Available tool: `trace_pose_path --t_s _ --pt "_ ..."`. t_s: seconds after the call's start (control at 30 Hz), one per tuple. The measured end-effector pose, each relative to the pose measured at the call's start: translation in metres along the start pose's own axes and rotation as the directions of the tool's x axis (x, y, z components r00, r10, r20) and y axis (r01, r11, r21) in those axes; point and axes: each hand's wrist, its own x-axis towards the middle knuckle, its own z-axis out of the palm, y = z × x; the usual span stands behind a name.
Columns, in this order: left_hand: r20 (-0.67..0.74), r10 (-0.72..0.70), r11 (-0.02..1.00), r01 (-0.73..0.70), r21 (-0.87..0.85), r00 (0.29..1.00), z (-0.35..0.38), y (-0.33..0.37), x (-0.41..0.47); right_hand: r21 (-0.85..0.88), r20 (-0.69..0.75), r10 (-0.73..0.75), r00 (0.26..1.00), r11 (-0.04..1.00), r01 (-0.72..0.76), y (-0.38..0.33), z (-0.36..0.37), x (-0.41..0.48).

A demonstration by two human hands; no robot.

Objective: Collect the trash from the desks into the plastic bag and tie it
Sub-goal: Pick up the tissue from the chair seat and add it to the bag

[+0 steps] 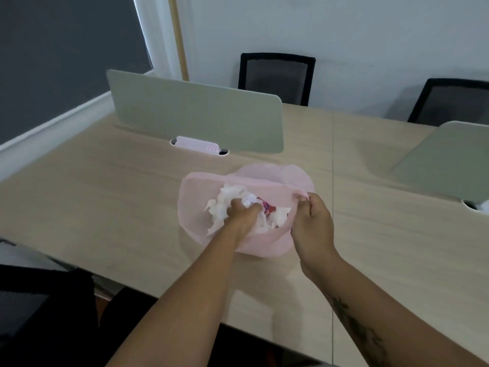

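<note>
- Pink plastic bag (195, 207) on desk (105, 194): thin, limp, light; best gripped at rim.
- Left hand (242, 211) inside bag, fingers closed on crumpled paper (225, 197).
- Right hand (311, 215) pinching bag's right rim.

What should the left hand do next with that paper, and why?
Probably let go and pull out. The left hand is already down inside the pink bag, closed on crumpled white paper, while the right hand pinches the rim open. The paper sits in the bag, so only release remains there.
</note>
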Motion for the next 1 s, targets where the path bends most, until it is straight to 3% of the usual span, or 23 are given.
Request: trace_pose_path --t_s 0.03,0.1,0.17,0.23,0.3,0.37,0.4,0.47,0.5,0.53,0.63,0.77,0.9,1.0 --pt "0.102 0.015 0.99 -0.029 0.138 0.995 -0.005 0.005 0.0 -0.018 -0.007 -0.025 1.0 1.0 0.025 -0.002 -0.001 0.002" --pt "0.176 0.09 0.971 -0.126 0.205 0.98 -0.022 0.019 0.002 -0.045 -0.04 -0.048 0.998 0.998 0.046 -0.004 -0.005 0.008" --pt "0.088 0.264 0.934 -0.277 0.226 0.961 -0.046 0.022 0.013 -0.049 -0.087 -0.04 0.995 0.998 0.036 -0.006 -0.009 0.015" --pt "-0.102 0.431 0.831 -0.35 0.433 0.897 -0.07 0.015 0.025 -0.065 -0.128 -0.05 0.991 0.997 0.042 -0.008 -0.013 0.021" --pt "-0.404 0.484 0.773 -0.164 0.613 0.776 -0.087 0.003 0.032 -0.074 -0.165 -0.062 0.984 0.996 0.05 -0.008 -0.017 0.026" --pt "-0.646 0.34 0.85 0.071 0.522 0.684 -0.094 -0.01 0.037 -0.076 -0.196 -0.072 0.978 0.995 0.058 -0.008 -0.023 0.028" --pt "-0.681 0.239 0.894 0.117 0.433 0.692 -0.096 -0.017 0.041 -0.083 -0.203 -0.083 0.976 0.994 0.067 -0.007 -0.026 0.028" --pt "-0.551 0.128 0.955 0.046 0.292 0.825 -0.099 -0.032 0.052 -0.121 -0.203 -0.102 0.974 0.99 0.079 -0.005 -0.033 0.029" --pt "-0.403 0.129 0.975 -0.041 0.219 0.906 -0.101 -0.036 0.056 -0.145 -0.2 -0.113 0.973 0.986 0.084 -0.004 -0.036 0.03" --pt "-0.295 0.151 0.983 -0.111 0.149 0.944 -0.104 -0.036 0.056 -0.165 -0.198 -0.127 0.972 0.982 0.094 -0.004 -0.039 0.032" --pt "-0.298 0.338 0.923 -0.254 0.288 0.892 -0.119 -0.019 0.05 -0.197 -0.245 -0.149 0.958 0.975 0.101 -0.01 -0.045 0.042" --pt "-0.228 0.499 0.786 -0.325 0.527 0.836 -0.152 0.028 0.021 0.055 -0.399 0.008 0.917 0.998 0.015 -0.04 -0.036 0.062" --pt "-0.224 0.506 0.768 -0.316 0.558 0.833 -0.19 0.049 -0.026 0.153 -0.308 0.045 0.95 0.988 0.003 -0.079 -0.018 0.072" --pt "-0.32 0.491 0.73 -0.183 0.659 0.81 -0.239 0.033 -0.074 0.19 -0.136 0.065 0.989 0.981 -0.038 -0.093 -0.005 0.071"
